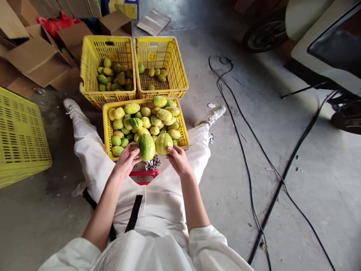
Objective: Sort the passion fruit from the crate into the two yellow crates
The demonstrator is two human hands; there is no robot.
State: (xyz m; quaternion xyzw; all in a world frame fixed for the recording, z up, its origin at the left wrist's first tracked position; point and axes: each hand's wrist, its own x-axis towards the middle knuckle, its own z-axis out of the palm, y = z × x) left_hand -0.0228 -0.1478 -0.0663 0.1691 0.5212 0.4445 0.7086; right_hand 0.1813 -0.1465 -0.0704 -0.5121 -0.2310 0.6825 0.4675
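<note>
Shirt (146,254); left hand (126,162) gripping greener fruit (146,147), right hand (179,162) yellower fruit (163,143); front crate (108,131) fruit-heaped, rear crates (158,93) sparser.

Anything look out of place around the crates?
Black cables lie loose and crossing on the floor, right of the yellow crates, and cardboard boxes sit jumbled at upper left. Both look untidy.

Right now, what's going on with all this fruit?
At the near edge of a piled front crate, a person holds a greener fruit in the left hand and a yellower fruit in the right hand. Beyond, the left back crate holds a small pile, the right back crate only a few.
</note>
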